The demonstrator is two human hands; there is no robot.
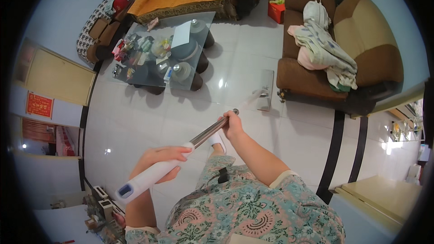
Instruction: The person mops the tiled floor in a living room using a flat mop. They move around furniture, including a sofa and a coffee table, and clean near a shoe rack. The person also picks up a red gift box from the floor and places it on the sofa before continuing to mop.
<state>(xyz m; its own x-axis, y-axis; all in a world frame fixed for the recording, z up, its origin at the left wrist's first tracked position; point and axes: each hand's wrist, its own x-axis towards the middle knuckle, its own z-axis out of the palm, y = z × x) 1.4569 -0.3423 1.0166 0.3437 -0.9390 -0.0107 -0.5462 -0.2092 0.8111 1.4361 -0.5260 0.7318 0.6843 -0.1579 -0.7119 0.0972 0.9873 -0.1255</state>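
Note:
A flat mop with a white grip and a metal pole slants across the view, from near my waist out to the floor. My left hand is wrapped around the white grip near its top end. Farther down, my right hand is closed around the metal pole. The wide flat mop head lies on the pale tiles, close to the front corner of the brown sofa. The lower stretch of the pole looks pale and blurred.
A glass coffee table crowded with small items and brown stools stands ahead to the left. The brown sofa on the right bears a heap of cloth. An orange-covered sofa and red box are at the back.

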